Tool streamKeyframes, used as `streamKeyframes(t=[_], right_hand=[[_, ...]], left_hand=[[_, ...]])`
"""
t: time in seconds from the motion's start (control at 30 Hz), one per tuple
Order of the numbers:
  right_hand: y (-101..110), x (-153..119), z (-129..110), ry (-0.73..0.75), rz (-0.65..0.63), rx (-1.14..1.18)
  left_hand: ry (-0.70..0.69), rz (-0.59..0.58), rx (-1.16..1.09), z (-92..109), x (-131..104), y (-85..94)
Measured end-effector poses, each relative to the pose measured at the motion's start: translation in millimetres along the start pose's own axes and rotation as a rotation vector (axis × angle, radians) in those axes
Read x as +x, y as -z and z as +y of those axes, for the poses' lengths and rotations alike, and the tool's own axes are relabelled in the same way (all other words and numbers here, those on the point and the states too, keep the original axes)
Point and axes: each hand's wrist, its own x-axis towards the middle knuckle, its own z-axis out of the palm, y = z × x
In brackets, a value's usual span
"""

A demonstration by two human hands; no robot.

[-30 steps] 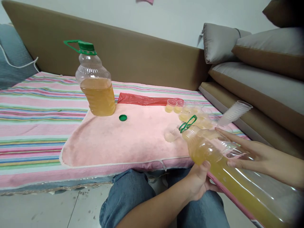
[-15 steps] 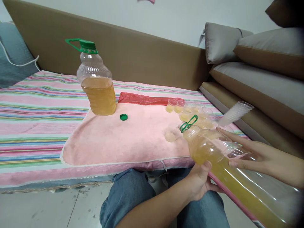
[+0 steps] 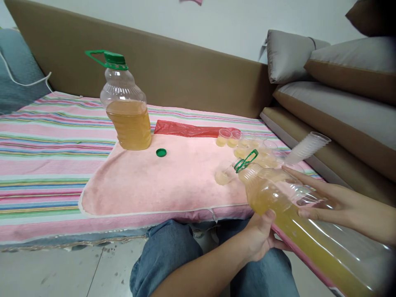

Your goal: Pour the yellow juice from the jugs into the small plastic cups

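While the left hand supports the tilted bottle from below, near its shoulder, the right hand lies over its upper side, so the grip is clamped on that bottle from both sides. Its uncapped neck, with a green carrying ring, points down at a clear cup on the pink mat; pale yellow liquid shows in this cup, though I cannot tell whether any is flowing.

Beyond the neck, a cluster of cups already holds similar liquid, none looking full to the brim; the bottle hides part of the group, leaving its count unclear. A tilted stack of nested cups near the right hand shows no liquid, so these look unused. Plenty of liquid remains in the held bottle. The upright bottle is capped and well over half full, with a loose green cap beside it, near the red plastic.
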Motion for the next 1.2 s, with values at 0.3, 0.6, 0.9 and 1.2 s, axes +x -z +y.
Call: streamKeyframes(t=[0.3, 0.6, 0.9, 1.2], right_hand=[[0, 1, 10, -0.01, -0.082, 0.051], [0, 3, 16, -0.001, -0.094, 0.022], [2, 3, 19, -0.007, -0.101, 0.024], [1, 3, 16, -0.005, -0.094, 0.025]], left_hand=[[-0.017, -0.032, -0.038, -6, 4, 5.4], [0.017, 0.016, -0.031, -1, 0, 0.4], [0.038, 0.038, -0.049, 2, 0, -1.2], [0.029, 0.034, -0.043, 0, 1, -0.3]])
